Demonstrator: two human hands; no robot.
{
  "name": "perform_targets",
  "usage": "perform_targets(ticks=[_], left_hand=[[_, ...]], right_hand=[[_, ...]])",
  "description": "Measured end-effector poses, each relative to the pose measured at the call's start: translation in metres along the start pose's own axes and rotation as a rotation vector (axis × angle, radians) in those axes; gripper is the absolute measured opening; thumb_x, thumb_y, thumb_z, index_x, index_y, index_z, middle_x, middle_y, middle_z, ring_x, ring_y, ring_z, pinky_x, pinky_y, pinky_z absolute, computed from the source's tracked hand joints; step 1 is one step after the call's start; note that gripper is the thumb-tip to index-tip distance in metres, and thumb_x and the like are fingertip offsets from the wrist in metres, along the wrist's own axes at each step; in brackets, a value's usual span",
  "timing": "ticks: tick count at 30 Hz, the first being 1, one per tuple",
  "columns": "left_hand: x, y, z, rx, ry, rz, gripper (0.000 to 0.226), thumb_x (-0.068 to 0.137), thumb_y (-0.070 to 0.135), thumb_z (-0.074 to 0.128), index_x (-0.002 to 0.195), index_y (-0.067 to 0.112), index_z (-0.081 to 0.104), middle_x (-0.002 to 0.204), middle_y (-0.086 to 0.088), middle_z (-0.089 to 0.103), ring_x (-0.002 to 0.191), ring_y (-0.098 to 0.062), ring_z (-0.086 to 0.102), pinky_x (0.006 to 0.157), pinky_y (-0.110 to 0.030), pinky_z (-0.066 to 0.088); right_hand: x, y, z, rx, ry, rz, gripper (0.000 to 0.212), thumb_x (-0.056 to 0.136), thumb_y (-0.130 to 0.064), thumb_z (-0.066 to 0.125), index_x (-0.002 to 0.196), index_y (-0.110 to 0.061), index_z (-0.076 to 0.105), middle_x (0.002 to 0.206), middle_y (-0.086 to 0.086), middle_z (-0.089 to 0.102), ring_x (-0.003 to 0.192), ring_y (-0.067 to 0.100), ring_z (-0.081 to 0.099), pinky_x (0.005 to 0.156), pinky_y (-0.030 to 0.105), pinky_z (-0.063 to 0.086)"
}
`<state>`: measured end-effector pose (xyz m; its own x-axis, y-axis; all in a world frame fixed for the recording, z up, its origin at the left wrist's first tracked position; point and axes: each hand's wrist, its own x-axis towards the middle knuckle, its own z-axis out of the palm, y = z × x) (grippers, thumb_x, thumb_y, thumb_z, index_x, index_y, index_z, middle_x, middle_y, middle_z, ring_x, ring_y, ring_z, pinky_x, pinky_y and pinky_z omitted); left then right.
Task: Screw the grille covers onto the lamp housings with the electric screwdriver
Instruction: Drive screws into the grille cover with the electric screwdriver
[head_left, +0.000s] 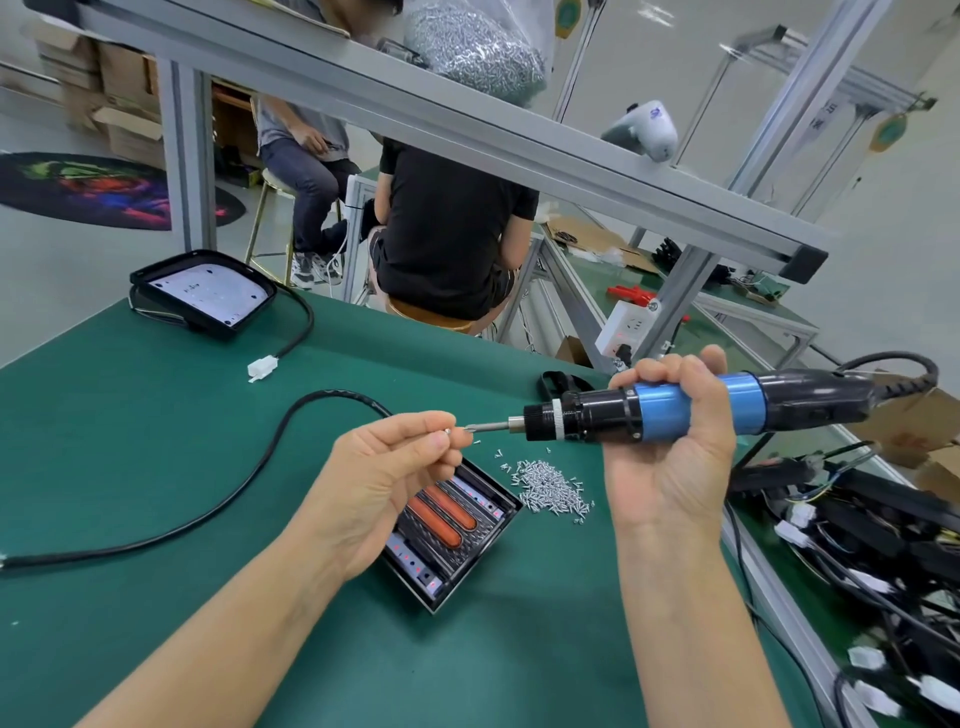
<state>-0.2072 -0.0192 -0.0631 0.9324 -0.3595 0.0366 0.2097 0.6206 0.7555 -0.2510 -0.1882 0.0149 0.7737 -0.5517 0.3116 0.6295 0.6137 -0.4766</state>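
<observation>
Above the lamp housing (451, 530) lying on the green counter (156, 467), the left hand (387, 478) pinches a screw (451, 430) up to the bit of the electric screwdriver (675, 408), which the right hand (675, 447) grips level, likely so the tip catches the screw. Loose screws (548, 486) lie just beside the housing; its black cable (249, 483) loops leftward, and open counter remains in front.

The site was a factory assembly workshop: green-matted workbenches (156, 441), aluminium-profile framing (467, 130) at 12 o'clock, a bulk screw bag (478, 47), and wiring harnesses (883, 545) at 4 o'clock.
</observation>
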Motion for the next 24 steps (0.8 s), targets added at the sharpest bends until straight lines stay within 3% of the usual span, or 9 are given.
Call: perform_targets(ticks=[7,11,15,21,24], left_hand=[[-0.0037,-0.0041,0.0050,0.033,-0.001,-0.004,0.015,0.069,0.007,0.065,0.077,0.010,0.077,0.080,-0.013,0.072,0.062,-0.015,0.064,0.056,-0.023,0.054],[-0.0048,-0.0047,0.0053,0.010,0.010,-0.014,0.015,0.069,0.007,0.066,0.078,0.009,0.077,0.075,-0.010,0.070,0.060,-0.013,0.062,0.055,-0.023,0.054],[-0.0049,-0.0041,0.0055,0.009,0.021,-0.016,0.015,0.068,0.006,0.066,0.078,0.008,0.078,0.074,-0.010,0.070,0.059,-0.013,0.062,0.057,-0.022,0.054],[-0.0058,-0.0040,0.0053,0.033,0.031,0.004,0.016,0.065,0.005,0.068,0.078,0.006,0.077,0.074,-0.012,0.071,0.059,-0.013,0.063,0.058,-0.021,0.055],[-0.0057,-0.0046,0.0047,0.033,0.039,0.015,0.017,0.065,0.005,0.068,0.078,0.006,0.078,0.074,-0.012,0.071,0.059,-0.013,0.063,0.058,-0.021,0.055]], right_hand=[[-0.0035,0.0016,0.0011,-0.010,-0.025,0.010,0.029,0.081,0.001,0.059,0.099,-0.022,0.056,0.070,-0.006,0.059,0.060,0.009,0.058,0.070,0.023,0.053],[-0.0041,0.0011,0.0025,-0.010,-0.045,0.012,0.040,0.065,-0.005,0.070,0.098,-0.023,0.056,0.070,-0.006,0.058,0.061,0.008,0.058,0.068,0.023,0.053],[-0.0041,0.0006,0.0028,-0.006,-0.050,0.007,0.043,0.061,-0.006,0.071,0.097,-0.023,0.057,0.070,-0.006,0.058,0.060,0.008,0.058,0.068,0.023,0.053],[-0.0035,0.0010,0.0032,-0.015,-0.036,0.010,0.044,0.059,-0.005,0.073,0.096,-0.023,0.057,0.068,-0.006,0.058,0.059,0.008,0.058,0.067,0.023,0.053],[-0.0030,0.0016,0.0025,-0.023,-0.028,0.015,0.039,0.067,-0.001,0.068,0.097,-0.022,0.056,0.068,-0.006,0.058,0.059,0.008,0.058,0.067,0.024,0.053]])
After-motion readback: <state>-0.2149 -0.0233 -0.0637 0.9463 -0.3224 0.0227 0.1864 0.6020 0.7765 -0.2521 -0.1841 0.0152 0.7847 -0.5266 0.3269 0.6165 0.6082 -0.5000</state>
